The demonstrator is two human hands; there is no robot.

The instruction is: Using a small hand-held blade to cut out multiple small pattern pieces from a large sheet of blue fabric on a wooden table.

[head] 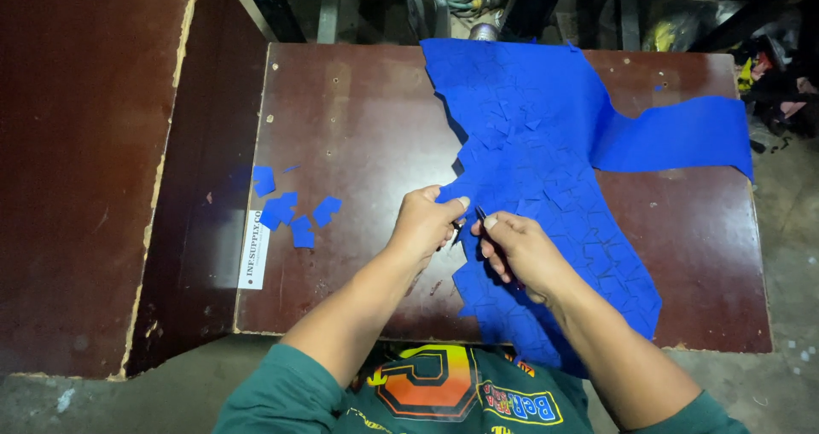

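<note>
Currently 2 hands in view, both the wearer's own. 1 big blue sheet point(546, 161), cut all over w/ small shape outlines, lies on the dark brown table point(358, 127); it runs from the far edge down to the near edge and hangs over toward the person, w/ 1 strip branching off to the right. Loose blue pieces point(290, 208): approx 5-6 in a cluster on the table's left part, well apart from the sheet; a couple overlap so exact count unclear. 1 white label point(253, 249) on the table's left edge, just below that cluster. 2nd table point(85, 170) to the left, separate.

Left hand point(424, 221): pinching the sheet's ragged left edge, thumb on top, fingers curled under. Sheet starts right at its fingertips and extends right and away.

Right hand point(520, 248): rests on the sheet, gripping a small dark tool point(481, 215) between thumb and forefinger; tip points up-left to the sheet edge, just beside the left thumb. Tool type: can't tell, mostly hidden. Hands near each other, not touching. Sheet lies under the right hand and on both sides of it.
</note>
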